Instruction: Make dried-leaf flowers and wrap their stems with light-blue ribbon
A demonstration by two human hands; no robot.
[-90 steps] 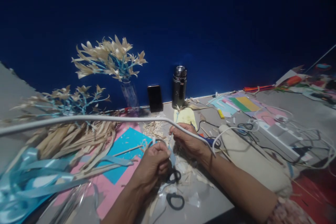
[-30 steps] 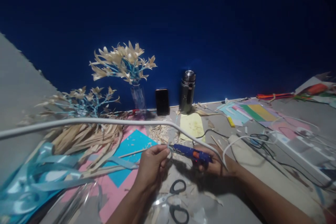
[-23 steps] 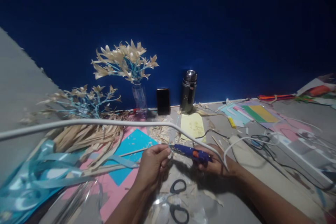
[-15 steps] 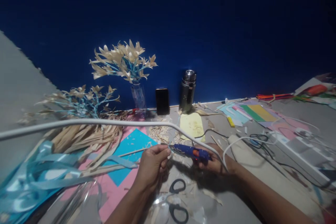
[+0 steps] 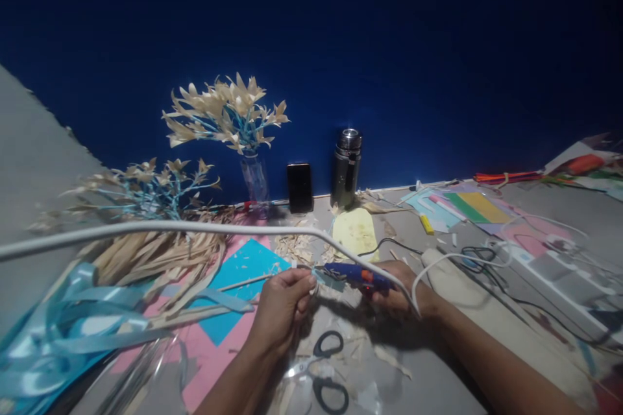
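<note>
My left hand [image 5: 287,295] is closed in a pinch, thumb against fingers. It grips a small piece with a pale blue bit at the fingertips, too small to make out fully; a thin pale stick [image 5: 243,283] shows on its other side. Around a blue glue gun [image 5: 353,274] with an orange trigger my right hand [image 5: 396,288] is wrapped. The gun's nozzle points left, close to the left fingertips; whether they touch I cannot tell. Below the hands lie scissors [image 5: 329,343] with black handles, among pale scraps.
A white cable [image 5: 195,227] crosses the view in front of me. At the back stand a vase [image 5: 256,178] of husk flowers, a phone [image 5: 299,188] and a flask [image 5: 346,172]. Blue ribbon [image 5: 82,311] lies left; a power strip [image 5: 559,285] lies right.
The glue gun's nozzle has shifted slightly right, away from the left fingertips. My left hand keeps its pinch in nearly the same place.
</note>
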